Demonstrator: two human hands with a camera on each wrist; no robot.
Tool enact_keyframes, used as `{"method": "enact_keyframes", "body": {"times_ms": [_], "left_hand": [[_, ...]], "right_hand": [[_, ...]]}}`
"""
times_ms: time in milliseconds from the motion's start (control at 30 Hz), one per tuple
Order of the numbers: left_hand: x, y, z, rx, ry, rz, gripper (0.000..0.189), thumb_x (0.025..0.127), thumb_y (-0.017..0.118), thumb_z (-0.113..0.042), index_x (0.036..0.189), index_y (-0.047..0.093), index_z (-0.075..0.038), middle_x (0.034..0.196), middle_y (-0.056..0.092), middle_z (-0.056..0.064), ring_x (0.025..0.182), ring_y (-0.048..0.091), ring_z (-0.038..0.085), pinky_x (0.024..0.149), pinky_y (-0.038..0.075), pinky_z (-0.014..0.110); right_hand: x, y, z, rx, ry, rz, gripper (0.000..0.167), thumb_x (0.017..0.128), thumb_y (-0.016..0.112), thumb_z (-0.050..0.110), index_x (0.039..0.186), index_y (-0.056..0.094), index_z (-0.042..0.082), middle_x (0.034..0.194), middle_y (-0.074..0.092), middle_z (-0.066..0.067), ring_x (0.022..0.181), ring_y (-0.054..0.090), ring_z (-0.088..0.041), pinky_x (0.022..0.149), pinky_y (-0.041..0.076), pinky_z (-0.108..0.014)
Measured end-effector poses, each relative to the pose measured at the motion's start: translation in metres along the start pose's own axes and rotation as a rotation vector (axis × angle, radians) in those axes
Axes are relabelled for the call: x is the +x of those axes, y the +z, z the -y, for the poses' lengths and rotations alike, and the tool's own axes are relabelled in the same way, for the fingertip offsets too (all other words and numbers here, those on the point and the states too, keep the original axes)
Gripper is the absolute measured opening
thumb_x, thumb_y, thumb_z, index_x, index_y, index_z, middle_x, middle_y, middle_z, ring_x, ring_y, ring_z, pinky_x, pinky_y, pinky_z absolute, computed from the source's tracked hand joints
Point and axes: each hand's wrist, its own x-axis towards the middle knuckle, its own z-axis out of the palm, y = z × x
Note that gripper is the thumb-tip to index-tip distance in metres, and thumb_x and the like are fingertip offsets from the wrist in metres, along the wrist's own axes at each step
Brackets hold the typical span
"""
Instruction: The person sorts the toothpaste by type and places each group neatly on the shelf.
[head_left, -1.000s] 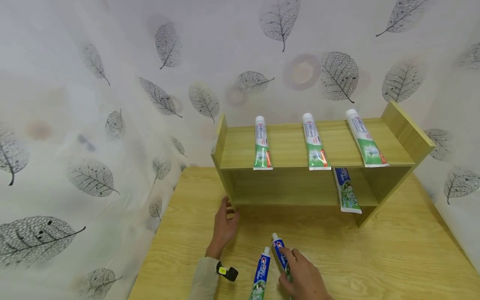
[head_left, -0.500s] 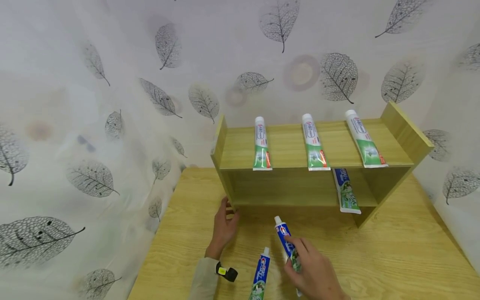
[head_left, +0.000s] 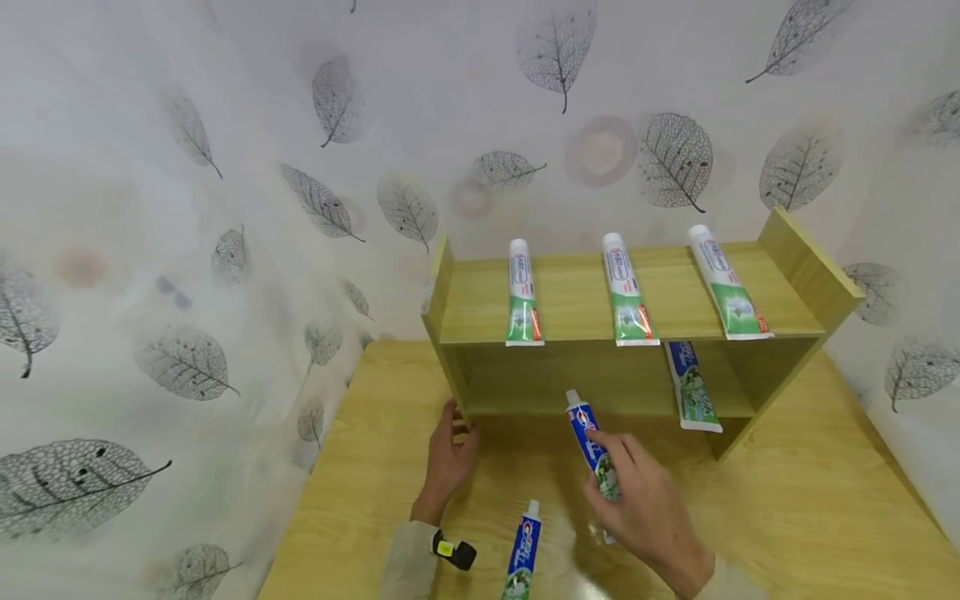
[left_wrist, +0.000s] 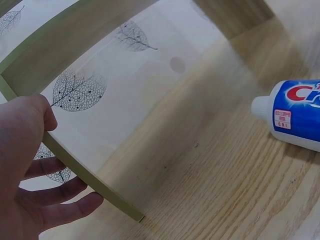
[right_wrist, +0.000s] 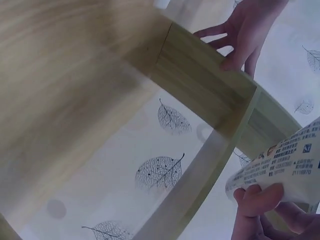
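Observation:
My right hand (head_left: 648, 504) pinches a blue and green toothpaste tube (head_left: 585, 429), raised in front of the shelf's lower opening with its white cap pointing toward it. In the right wrist view the tube's white printed back (right_wrist: 290, 162) shows, fingers curled against it. With thumb and fingers on either side, my left hand (left_wrist: 35, 175) grips the left side panel (left_wrist: 90, 172) of the wooden shelf (head_left: 562, 408). A second blue toothpaste tube (head_left: 522, 550) lies on the table between my forearms; its capped end (left_wrist: 295, 112) shows in the left wrist view.
Three white and green toothpaste tubes (head_left: 625, 287) lie spaced apart on the top board. One blue toothpaste tube (head_left: 693, 387) rests at the right of the lower board, its end past the front edge. Behind the table (head_left: 810, 500) stands a leaf-patterned wall (head_left: 465, 75).
My right hand has lifted the toothpaste tube off the table and carried it forward and slightly right, toward the lower board. The left hand has stayed on the side panel.

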Motion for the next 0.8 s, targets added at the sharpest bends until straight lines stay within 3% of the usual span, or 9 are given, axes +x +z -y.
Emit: {"method": "enact_keyframes", "body": {"times_ms": [300, 567, 800], "left_hand": [[-0.003, -0.001, 0.0, -0.018, -0.023, 0.005, 0.053, 0.109, 0.063, -0.02, 0.16, 0.047, -0.016, 0.135, 0.066, 0.02, 0.117, 0.073, 0.036, 0.089, 0.068, 0.046], [-0.002, 0.0, -0.001, -0.008, -0.006, 0.009, 0.054, 0.11, 0.063, -0.015, 0.161, 0.046, -0.017, 0.136, 0.066, 0.021, 0.116, 0.074, 0.035, 0.088, 0.068, 0.045], [-0.002, -0.001, 0.001, -0.012, -0.002, 0.018, 0.055, 0.11, 0.062, -0.012, 0.161, 0.045, -0.017, 0.136, 0.065, 0.022, 0.117, 0.073, 0.036, 0.087, 0.068, 0.045]], "right_hand": [[0.03, 0.002, -0.012, -0.026, 0.066, -0.007, 0.05, 0.079, 0.082, 0.0, 0.127, 0.071, -0.006, 0.102, 0.075, -0.02, 0.064, 0.055, -0.007, 0.052, 0.046, -0.018], [0.061, 0.008, -0.032, -0.071, 0.075, -0.006, 0.047, 0.086, 0.077, 0.001, 0.131, 0.068, -0.008, 0.095, 0.072, -0.024, 0.053, 0.037, -0.005, 0.044, 0.029, -0.016], [0.074, 0.02, -0.046, -0.081, 0.127, 0.017, 0.043, 0.088, 0.075, -0.001, 0.128, 0.068, -0.012, 0.091, 0.069, -0.025, 0.054, 0.045, -0.014, 0.044, 0.034, -0.022]]}}
